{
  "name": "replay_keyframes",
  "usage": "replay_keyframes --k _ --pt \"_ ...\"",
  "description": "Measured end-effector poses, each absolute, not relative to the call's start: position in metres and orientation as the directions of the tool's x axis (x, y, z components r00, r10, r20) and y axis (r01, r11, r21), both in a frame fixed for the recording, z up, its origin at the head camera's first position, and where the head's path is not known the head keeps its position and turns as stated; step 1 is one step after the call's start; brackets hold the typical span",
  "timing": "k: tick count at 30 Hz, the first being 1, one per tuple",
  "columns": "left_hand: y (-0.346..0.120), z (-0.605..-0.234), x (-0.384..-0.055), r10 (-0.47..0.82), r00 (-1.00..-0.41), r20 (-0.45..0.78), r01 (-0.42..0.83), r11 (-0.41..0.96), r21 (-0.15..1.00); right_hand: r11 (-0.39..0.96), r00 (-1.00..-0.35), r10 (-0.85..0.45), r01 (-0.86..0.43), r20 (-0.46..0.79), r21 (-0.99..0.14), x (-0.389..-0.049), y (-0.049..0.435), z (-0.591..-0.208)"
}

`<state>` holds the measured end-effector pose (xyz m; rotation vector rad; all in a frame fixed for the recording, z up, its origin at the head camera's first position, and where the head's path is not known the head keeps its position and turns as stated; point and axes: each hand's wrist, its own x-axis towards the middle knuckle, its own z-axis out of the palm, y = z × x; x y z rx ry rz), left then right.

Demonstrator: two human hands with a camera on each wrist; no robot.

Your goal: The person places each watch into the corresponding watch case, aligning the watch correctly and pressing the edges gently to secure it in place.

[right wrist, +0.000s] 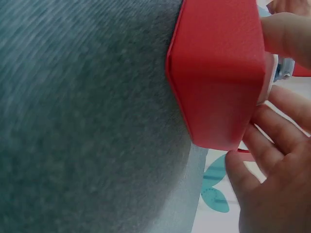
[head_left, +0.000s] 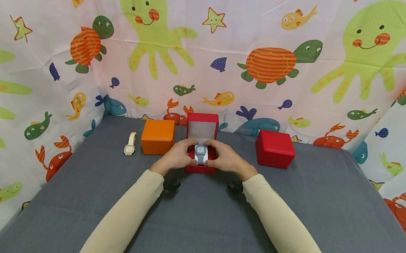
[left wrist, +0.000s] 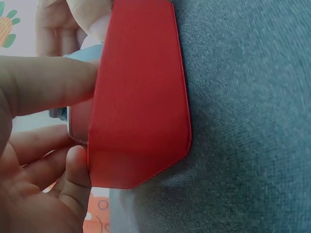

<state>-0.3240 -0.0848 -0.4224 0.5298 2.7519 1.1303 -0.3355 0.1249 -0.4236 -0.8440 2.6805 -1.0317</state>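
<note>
A red watch box (head_left: 201, 169) stands with its lid (head_left: 203, 117) raised. Inside it sits a light blue watch (head_left: 201, 150) wrapped round a white cushion. My left hand (head_left: 177, 154) pinches the cushion's left side between thumb and forefinger, and my right hand (head_left: 227, 158) does likewise on the right. In the left wrist view, the left thumb (left wrist: 53, 82) reaches behind the box's front wall (left wrist: 138, 82), and the little finger is against its side. The right wrist view has the right thumb (right wrist: 289, 36) over the front wall (right wrist: 218, 43); the other fingers spread beside the box.
Left of the open box stands a closed orange box (head_left: 157, 137), with a gold watch (head_left: 130, 144) lying farther left. A closed red box (head_left: 275, 150) is on the right. All rest on a grey cloth-covered table (head_left: 196, 224) before a patterned curtain (head_left: 211, 49).
</note>
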Motion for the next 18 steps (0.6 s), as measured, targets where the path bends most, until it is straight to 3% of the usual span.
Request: replay_keyframes --k 11,18 --pt "-0.086 -0.421 -0.318 0.352 -0.935 0.043 0.281 0.661 0.695 0.638 -0.837 -0.545 -0.448 0.044 -0.626 -0.338 0.127 -0.412" --pt "-0.089 -0.424 -0.303 0.249 -0.967 0.056 0.208 0.640 0.740 0.669 -0.917 -0.384 -0.358 0.109 -0.651 -0.344 0.133 -0.390"
